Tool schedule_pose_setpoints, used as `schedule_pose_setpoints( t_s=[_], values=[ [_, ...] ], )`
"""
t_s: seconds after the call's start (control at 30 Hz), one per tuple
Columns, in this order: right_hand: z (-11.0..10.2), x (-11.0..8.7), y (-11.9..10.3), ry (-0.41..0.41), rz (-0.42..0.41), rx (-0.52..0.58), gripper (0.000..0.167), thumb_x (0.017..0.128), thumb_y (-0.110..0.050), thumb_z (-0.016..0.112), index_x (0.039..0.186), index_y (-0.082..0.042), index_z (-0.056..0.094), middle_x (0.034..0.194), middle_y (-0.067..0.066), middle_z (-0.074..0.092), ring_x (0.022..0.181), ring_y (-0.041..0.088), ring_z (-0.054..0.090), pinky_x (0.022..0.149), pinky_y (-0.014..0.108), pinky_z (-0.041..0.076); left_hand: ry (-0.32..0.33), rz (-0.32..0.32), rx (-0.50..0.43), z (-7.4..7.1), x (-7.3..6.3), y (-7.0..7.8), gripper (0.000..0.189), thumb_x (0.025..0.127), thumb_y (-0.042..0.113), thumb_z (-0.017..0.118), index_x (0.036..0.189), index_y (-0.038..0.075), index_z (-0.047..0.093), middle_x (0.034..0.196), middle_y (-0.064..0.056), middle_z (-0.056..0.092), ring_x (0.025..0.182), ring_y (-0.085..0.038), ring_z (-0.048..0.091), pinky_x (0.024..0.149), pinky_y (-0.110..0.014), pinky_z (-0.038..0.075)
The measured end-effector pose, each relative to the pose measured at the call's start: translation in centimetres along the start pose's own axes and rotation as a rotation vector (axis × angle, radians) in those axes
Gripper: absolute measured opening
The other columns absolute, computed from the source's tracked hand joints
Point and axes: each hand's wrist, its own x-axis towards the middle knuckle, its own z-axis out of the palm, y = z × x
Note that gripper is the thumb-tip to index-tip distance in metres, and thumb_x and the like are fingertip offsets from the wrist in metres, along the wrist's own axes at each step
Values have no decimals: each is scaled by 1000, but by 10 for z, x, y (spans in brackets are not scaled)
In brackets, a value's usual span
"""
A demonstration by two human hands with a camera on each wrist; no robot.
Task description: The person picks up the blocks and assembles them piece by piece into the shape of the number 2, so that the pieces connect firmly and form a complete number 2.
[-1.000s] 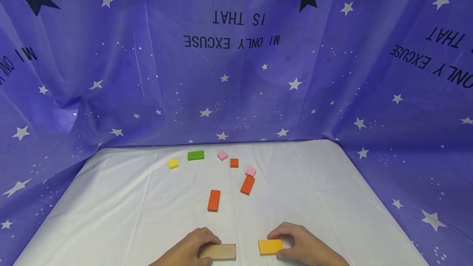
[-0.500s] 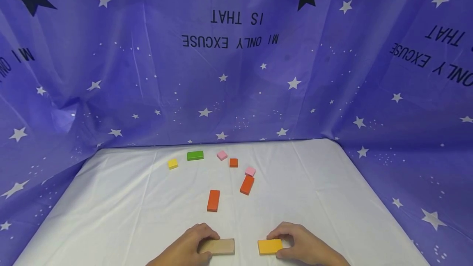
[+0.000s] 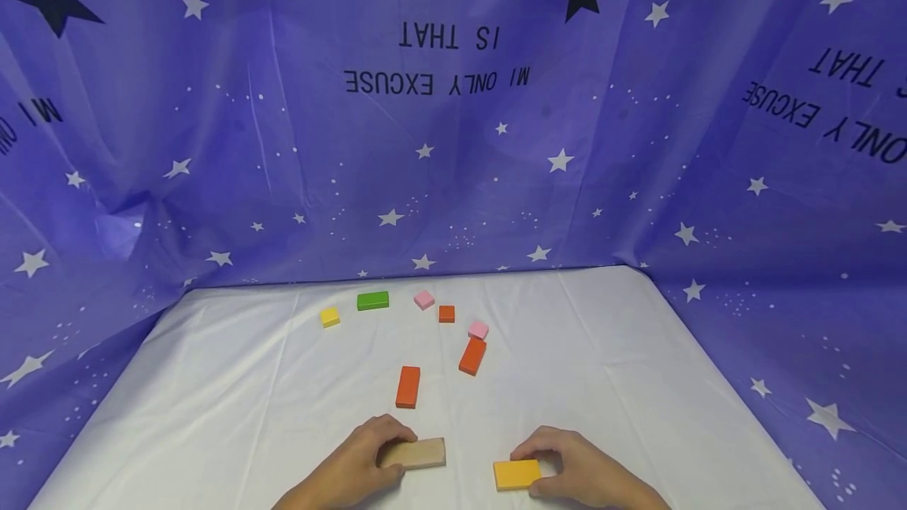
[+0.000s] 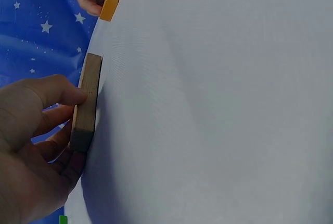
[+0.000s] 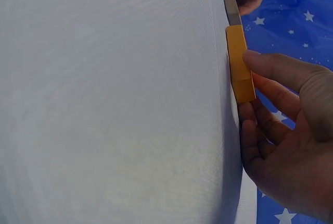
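My left hand (image 3: 357, 459) pinches a plain wooden block (image 3: 420, 453) between thumb and fingers, and the block points toward the right. In the left wrist view the wooden block (image 4: 88, 101) is close over the white cloth, with a shadow beside it. To its right, my right hand (image 3: 577, 467) holds a yellow-orange block (image 3: 516, 474) by its right end, thumb on the near side and fingers on the far side. A gap of white cloth separates the two blocks. In the right wrist view the thumb presses the yellow-orange block (image 5: 240, 65), and its lower fingers curl under it.
Ahead on the white cloth (image 3: 567, 384) lie two red blocks (image 3: 407, 387), a small red block (image 3: 446, 314), two pink blocks (image 3: 423, 300), a green block (image 3: 372, 301) and a small yellow block (image 3: 330, 317). A purple star-printed curtain (image 3: 439, 140) stands behind and along both sides.
My left hand has moved forward, away from me, with the wooden block, which now slants slightly. The right hand and the yellow-orange block have stayed in place.
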Motion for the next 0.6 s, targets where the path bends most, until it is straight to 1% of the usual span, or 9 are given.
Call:
schedule_pose_setpoints(
  t_s=[0.27,0.43,0.6],
  values=[
    [0,0,-2,4,4,-17,32,84,-17,80,113,-28,73,107,-15,65,96,6,57,93,23,48,47,3,41,0,4,-3,32,80,5,74,110,17,70,103,15,61,93,-5,52,81,-28,47],
    [1,-1,-4,10,14,-35,32,83,-17,80,112,-28,73,106,-15,65,95,6,57,93,24,49,42,-19,33,0,6,-2,31,82,6,74,111,17,69,104,14,61,94,-6,52,81,-28,47],
    [1,0,-4,15,38,-61,29,84,-19,79,111,-29,73,106,-16,65,95,6,57,95,30,49,30,-27,20,-1,7,-2,31,83,7,73,112,17,69,105,14,61,95,-6,52,82,-28,47]
  ],
)
